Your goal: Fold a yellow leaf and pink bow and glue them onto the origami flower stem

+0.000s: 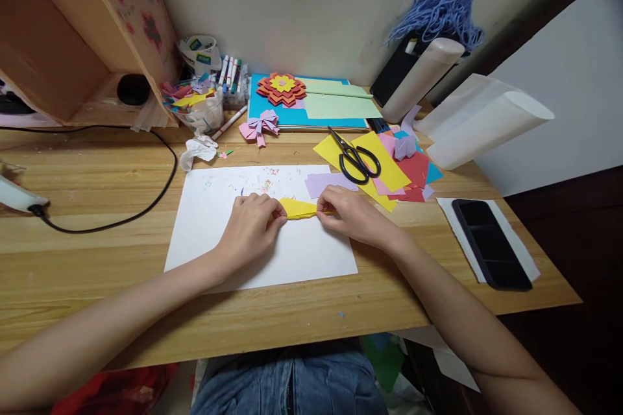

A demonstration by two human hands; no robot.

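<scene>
A folded strip of yellow paper (pixel 300 209) is stretched between my two hands, low over a white sheet (pixel 214 233). My left hand (pixel 256 224) pinches its left end, and my right hand (pixel 348 213) pinches the right end; the fingertips hide both ends. Just behind my right hand lies a lilac paper strip (pixel 324 183). Black-handled scissors (pixel 357 159) rest on yellow paper pieces (pixel 389 159) beyond it. Small coloured specks mark the white sheet's far part.
At the back sit a layered paper flower (pixel 281 89), a pink paper bow (pixel 261 126) and a scrap-filled plastic cup (pixel 197 107). To the right are a phone (pixel 491 243) and a white paper roll (pixel 487 130). A black cable (pixel 170 175) curves across the left.
</scene>
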